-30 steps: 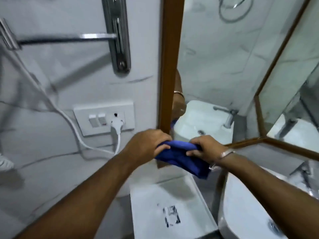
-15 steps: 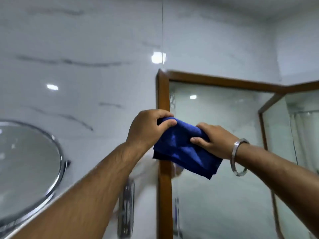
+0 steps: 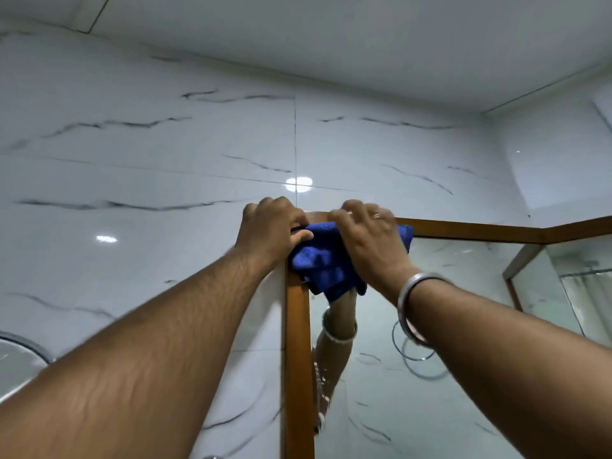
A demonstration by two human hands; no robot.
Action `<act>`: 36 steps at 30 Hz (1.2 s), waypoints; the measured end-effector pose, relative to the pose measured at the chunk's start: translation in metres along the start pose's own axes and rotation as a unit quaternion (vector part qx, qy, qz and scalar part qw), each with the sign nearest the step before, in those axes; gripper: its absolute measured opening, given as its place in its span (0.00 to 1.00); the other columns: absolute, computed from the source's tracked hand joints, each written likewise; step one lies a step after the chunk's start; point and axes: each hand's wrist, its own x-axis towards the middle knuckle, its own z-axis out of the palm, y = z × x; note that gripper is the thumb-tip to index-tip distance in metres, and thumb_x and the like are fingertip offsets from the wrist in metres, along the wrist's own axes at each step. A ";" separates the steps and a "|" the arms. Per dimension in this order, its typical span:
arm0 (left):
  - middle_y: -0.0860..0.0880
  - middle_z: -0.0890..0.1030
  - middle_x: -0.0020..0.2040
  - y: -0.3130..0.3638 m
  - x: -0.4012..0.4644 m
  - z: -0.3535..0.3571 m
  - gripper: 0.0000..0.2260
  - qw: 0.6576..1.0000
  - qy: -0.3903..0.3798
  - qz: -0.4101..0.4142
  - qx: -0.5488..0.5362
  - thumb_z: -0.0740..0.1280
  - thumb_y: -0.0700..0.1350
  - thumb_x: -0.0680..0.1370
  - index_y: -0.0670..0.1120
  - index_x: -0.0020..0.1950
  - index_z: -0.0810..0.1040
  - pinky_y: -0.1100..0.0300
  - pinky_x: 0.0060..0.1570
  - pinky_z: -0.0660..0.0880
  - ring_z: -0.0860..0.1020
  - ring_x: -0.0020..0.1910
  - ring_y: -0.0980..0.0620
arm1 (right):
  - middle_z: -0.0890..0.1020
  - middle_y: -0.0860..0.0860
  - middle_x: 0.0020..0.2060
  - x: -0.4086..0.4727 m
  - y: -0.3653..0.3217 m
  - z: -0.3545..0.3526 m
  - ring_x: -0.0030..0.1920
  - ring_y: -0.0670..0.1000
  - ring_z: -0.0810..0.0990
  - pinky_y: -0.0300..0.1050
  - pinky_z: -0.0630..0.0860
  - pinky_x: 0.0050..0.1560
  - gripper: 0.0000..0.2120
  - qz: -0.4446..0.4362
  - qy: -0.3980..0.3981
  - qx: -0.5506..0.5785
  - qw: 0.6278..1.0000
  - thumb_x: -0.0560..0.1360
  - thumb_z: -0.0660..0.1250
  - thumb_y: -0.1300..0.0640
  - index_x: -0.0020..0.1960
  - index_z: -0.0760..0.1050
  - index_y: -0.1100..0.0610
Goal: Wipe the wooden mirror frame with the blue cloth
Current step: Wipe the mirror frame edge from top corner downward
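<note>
Both hands press the blue cloth (image 3: 323, 260) against the top left corner of the wooden mirror frame (image 3: 298, 342). The left hand (image 3: 270, 230) pinches the cloth's left edge between thumb and curled fingers, the frame's upright running down below them. The right hand (image 3: 371, 240) lies flat on the cloth, fingers together and bent over the frame's top rail; a metal bangle (image 3: 412, 306) circles that wrist.

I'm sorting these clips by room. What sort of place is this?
Most likely a bathroom: glossy marble-look wall tiles, a wood-framed mirror on the wall, and a metal towel ring reflected in it. Both hands press a blue cloth on the frame's top corner.
</note>
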 end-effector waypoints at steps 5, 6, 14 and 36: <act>0.50 0.77 0.65 -0.002 -0.020 0.019 0.15 0.998 0.036 -0.035 -0.041 0.66 0.54 0.79 0.52 0.65 0.78 0.49 0.63 0.68 0.72 0.65 0.46 | 0.78 0.56 0.60 -0.019 -0.009 0.033 0.54 0.59 0.79 0.53 0.75 0.56 0.18 -0.104 -0.004 -0.032 0.994 0.68 0.69 0.59 0.57 0.75 0.55; 0.49 0.76 0.68 -0.004 -0.031 0.023 0.18 0.998 0.040 -0.033 -0.045 0.64 0.53 0.80 0.50 0.68 0.75 0.48 0.65 0.69 0.72 0.67 0.45 | 0.77 0.57 0.64 -0.023 -0.005 0.039 0.59 0.60 0.78 0.54 0.75 0.59 0.19 -0.113 -0.007 -0.019 0.993 0.69 0.66 0.59 0.60 0.75 0.56; 0.40 0.66 0.79 -0.025 -0.084 0.055 0.30 0.992 -0.014 0.012 0.122 0.52 0.51 0.77 0.43 0.78 0.66 0.40 0.76 0.57 0.63 0.78 0.40 | 0.60 0.55 0.76 -0.031 0.006 0.059 0.74 0.61 0.62 0.55 0.62 0.73 0.29 -0.073 -0.094 0.039 0.992 0.78 0.48 0.38 0.76 0.57 0.49; 0.41 0.58 0.81 -0.032 -0.081 0.065 0.31 0.986 -0.018 0.026 0.163 0.46 0.54 0.79 0.45 0.81 0.59 0.40 0.77 0.53 0.57 0.80 0.42 | 0.69 0.61 0.71 -0.101 -0.060 0.035 0.70 0.61 0.69 0.54 0.66 0.68 0.38 -0.022 -0.154 0.028 0.987 0.66 0.72 0.46 0.71 0.67 0.61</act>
